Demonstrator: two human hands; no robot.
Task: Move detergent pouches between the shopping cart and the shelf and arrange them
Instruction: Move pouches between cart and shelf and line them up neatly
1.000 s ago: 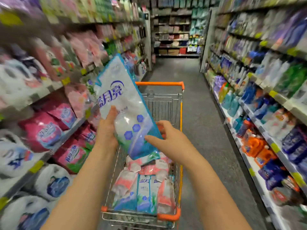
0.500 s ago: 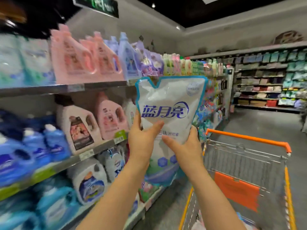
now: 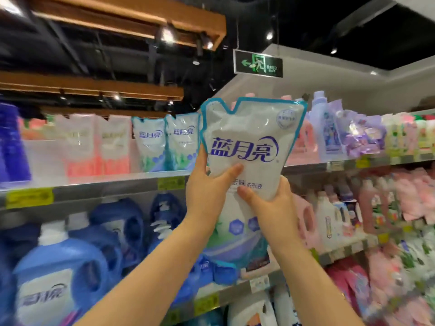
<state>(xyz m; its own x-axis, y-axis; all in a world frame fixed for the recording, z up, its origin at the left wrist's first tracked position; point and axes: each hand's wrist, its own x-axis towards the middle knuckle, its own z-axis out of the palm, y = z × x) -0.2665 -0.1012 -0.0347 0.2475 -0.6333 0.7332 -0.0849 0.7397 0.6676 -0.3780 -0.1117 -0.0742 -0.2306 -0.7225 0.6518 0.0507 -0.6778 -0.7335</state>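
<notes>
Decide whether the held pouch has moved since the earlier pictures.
Yes. The pouch has risen from over the cart to the top shelf, beside matching pouches.

蓝月亮 in blue on the pouch (image 3: 247,137) gripped by the left hand (image 3: 207,191) and right hand (image 3: 270,205) — repeated on two shelf pouches (image 3: 150,142) just left of them; green arrow-and-runner exit sign (image 3: 257,63) above

You are looking up at a black ceiling (image 3: 329,15) where small spotlights (image 3: 167,35) are glowing under wooden beams (image 3: 129,17), a green exit sign (image 3: 258,63) is hanging, and a pale wall (image 3: 353,85) is running behind it.
</notes>
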